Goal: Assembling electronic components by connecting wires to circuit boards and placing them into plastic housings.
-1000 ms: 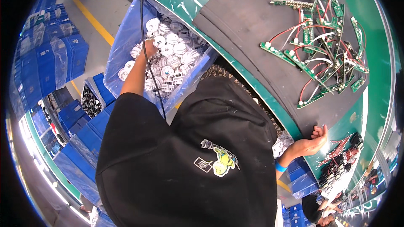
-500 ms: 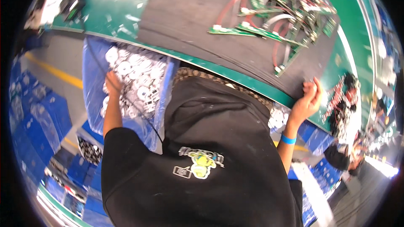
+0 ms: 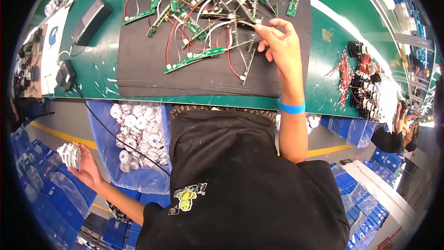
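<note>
Out at the left, beyond a blue bin, my left hand (image 3: 87, 170) is closed round a white ribbed round plastic part (image 3: 69, 155). My right hand (image 3: 281, 46), wearing a blue wristband, reaches over the black mat (image 3: 152, 81). Its thumb and forefinger pinch the end of a green circuit board (image 3: 248, 10) at the right side of the pile; the other fingers are loosely curled. Several more green circuit boards (image 3: 196, 58) lie tangled there with red and white wires. Which wires belong to the pinched board is hard to see.
The blue bin (image 3: 99, 127), lined with plastic and full of similar white parts (image 3: 138, 132), stands below the table edge. A black cable (image 3: 118, 135) crosses it. On the green table (image 3: 323, 81) are a black box (image 3: 94, 21), an adapter (image 3: 66, 75) and bundled red wires (image 3: 345, 81).
My left hand has come out of the bin, moving left with a white part. My right hand has gone from the table's front edge to the boards. The view has turned and shifted.
</note>
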`<action>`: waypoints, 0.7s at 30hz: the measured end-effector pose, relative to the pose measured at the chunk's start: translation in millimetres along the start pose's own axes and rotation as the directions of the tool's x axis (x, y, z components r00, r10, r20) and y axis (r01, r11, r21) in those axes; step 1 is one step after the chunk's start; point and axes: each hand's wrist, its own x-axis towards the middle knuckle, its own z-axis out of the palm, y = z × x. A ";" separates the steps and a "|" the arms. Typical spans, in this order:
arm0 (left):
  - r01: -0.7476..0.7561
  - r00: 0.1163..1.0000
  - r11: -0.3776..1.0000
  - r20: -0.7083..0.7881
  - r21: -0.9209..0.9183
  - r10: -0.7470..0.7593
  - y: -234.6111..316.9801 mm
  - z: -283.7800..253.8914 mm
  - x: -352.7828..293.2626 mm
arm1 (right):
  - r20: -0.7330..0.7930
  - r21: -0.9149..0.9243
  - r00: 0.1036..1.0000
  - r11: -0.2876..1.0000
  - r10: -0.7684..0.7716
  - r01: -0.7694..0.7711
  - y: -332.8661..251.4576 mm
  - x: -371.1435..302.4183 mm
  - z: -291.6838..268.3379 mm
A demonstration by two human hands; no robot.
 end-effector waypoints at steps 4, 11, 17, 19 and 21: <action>0.037 0.882 0.998 0.468 0.052 -0.058 -54.0 118.0 -31.5 | 0.191 0.006 0.977 0.995 0.095 -0.098 5.1 8.8 -4.1; 0.058 0.242 0.836 0.805 0.545 -0.542 -273.1 246.6 -99.2 | 0.056 0.102 0.924 0.923 -0.377 0.370 -49.2 -26.1 -28.6; -0.513 0.394 0.605 0.793 0.609 -0.464 -377.7 291.0 -130.1 | -0.037 0.059 0.752 0.750 -0.658 0.659 -87.6 -48.1 -73.6; -0.701 0.395 0.460 0.834 0.544 -0.385 -398.4 295.5 -117.2 | -0.122 0.032 0.771 0.774 -0.625 0.632 -76.2 -47.6 -88.6; -0.780 0.352 0.370 0.843 0.504 -0.407 -398.7 297.0 -114.7 | -0.129 -0.104 0.771 0.782 -0.623 0.614 -67.5 -52.1 -94.2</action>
